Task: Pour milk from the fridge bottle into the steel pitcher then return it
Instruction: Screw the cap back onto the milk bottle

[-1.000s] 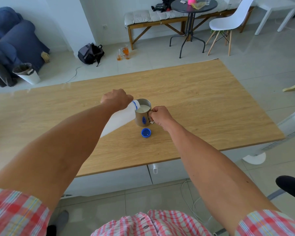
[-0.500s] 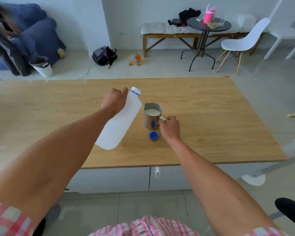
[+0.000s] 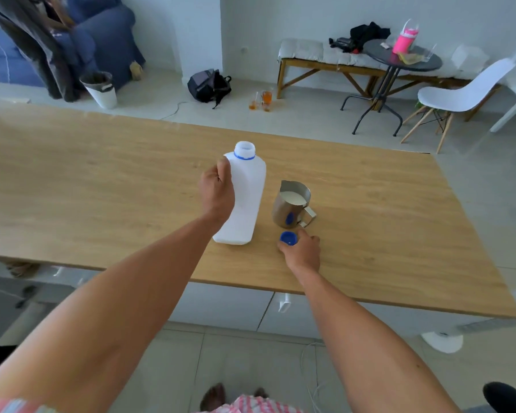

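Gripping the bottle (image 3: 248, 201) from its left side, the left hand (image 3: 216, 190) has its fingers (image 3: 224, 168) curled round the upper body just below the neck. It stands upright on the table (image 3: 102, 180), or close over it; whether its base touches the wood cannot be told. Its mouth is uncapped, with a blue ring round the neck. Just right of it stands the pitcher (image 3: 292, 207), upright on the table, milk showing inside, its spout pointing away from the person and its handle turned to the right. A blue reflection shows on its near wall. The cap (image 3: 288, 237) lies on the table just in front of the pitcher. The right hand (image 3: 303, 251) reaches down over it, fingertips at its near and right edges, thumb to the left; the fingers look narrowed about the cap, but whether they pinch it cannot be told. Bottle and pitcher stand near each other without touching. Beyond the table, on the floor, are a backpack (image 3: 209, 84), a white bin (image 3: 100, 89), a bench (image 3: 313, 55), a round side table (image 3: 399, 59) and a white chair (image 3: 465, 93).
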